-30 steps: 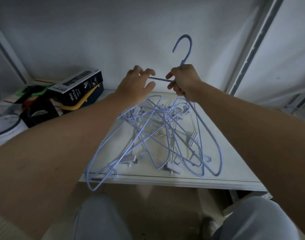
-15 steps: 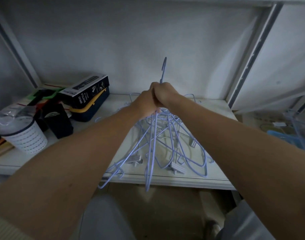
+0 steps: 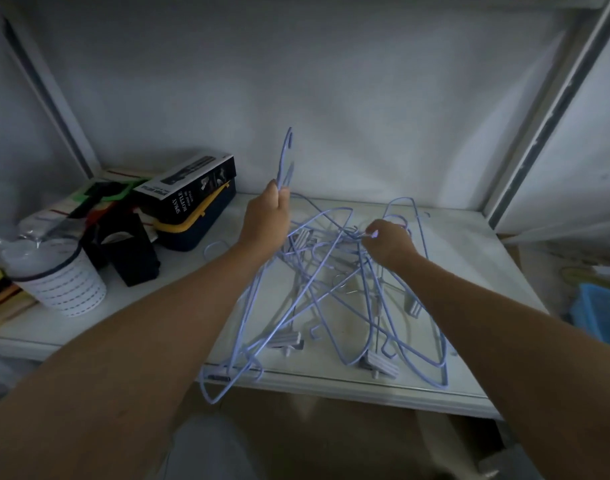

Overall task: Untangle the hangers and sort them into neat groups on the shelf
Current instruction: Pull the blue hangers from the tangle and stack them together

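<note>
Left hand raised above the shelf, fingers curled round the neck of a lifted hanger; its hook stands up past the knuckles against the grey back wall. Wire of that hanger runs down under the left wrist and forearm, toward the front lip of the shelf, where a rounded end hangs just over the edge.

Right hand lower, on top of the tangled hangers. Fingertips pinch something small at the knot of wires: probably a hook or a thin bar, but the view is too dim and blurred to tell which.

The tangled hangers, pale blue wire, lie in a loose heap across the middle and right of the shelf, loops crossing each other. Several carry ribbed grey clips; one clip sits near the front edge, another to its left.

Left part of shelf: black box marked SPRAY BOTTLE tilted on a dark blue case with a yellow handle. In front of these a black holder, then a white perforated cup with clear plastic in it. Green and red items behind, unclear.

Far right, off the shelf: a blue bin
</note>
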Demonstrator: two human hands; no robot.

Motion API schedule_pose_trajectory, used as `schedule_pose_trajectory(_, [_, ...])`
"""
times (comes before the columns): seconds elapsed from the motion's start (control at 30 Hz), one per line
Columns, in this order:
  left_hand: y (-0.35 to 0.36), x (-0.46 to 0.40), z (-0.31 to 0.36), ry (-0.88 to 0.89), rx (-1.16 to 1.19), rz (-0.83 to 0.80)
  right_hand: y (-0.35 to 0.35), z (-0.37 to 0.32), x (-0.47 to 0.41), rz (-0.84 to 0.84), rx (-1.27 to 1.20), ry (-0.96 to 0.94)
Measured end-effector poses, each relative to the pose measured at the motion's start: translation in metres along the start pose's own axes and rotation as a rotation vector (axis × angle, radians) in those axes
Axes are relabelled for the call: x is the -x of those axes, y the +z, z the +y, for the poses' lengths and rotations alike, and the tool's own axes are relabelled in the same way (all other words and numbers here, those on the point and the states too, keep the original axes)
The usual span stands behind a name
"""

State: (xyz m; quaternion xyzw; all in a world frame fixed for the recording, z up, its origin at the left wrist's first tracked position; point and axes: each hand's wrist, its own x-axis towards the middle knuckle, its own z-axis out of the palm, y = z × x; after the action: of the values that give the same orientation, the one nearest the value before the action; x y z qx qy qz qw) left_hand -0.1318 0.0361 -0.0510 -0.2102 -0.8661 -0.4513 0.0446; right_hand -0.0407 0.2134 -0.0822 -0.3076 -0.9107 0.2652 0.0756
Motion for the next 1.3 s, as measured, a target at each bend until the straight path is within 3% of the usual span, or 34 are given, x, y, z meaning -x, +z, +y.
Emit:
schedule_pose_trajectory(0.27, [0.017, -0.012, -0.009, -0.008, 0.004, -0.007, 0.033, 0.014, -0.015, -0.120, 0.107, -0.029])
schedule_pose_trajectory(0.47, [0.021, -0.014, -0.009, -0.002, 0.002, -0.024, 0.039, 0.010, -0.025, -0.041, 0.070, 0.051])
schedule_pose_trajectory(0.83, [0.019, -0.013, -0.006, 0.002, 0.000, -0.029, 0.033, 0.019, -0.024, -0.015, 0.052, 0.020])
schedule_pose_trajectory(1.1, [0.019, -0.008, -0.001, 0.037, -0.018, -0.047, 0.022, 0.020, -0.019, 0.066, -0.139, 0.116])
schedule_pose_trajectory(1.3, [0.013, -0.005, -0.002, 0.030, -0.030, -0.055, 0.025, 0.015, -0.008, 0.051, 0.148, 0.092])
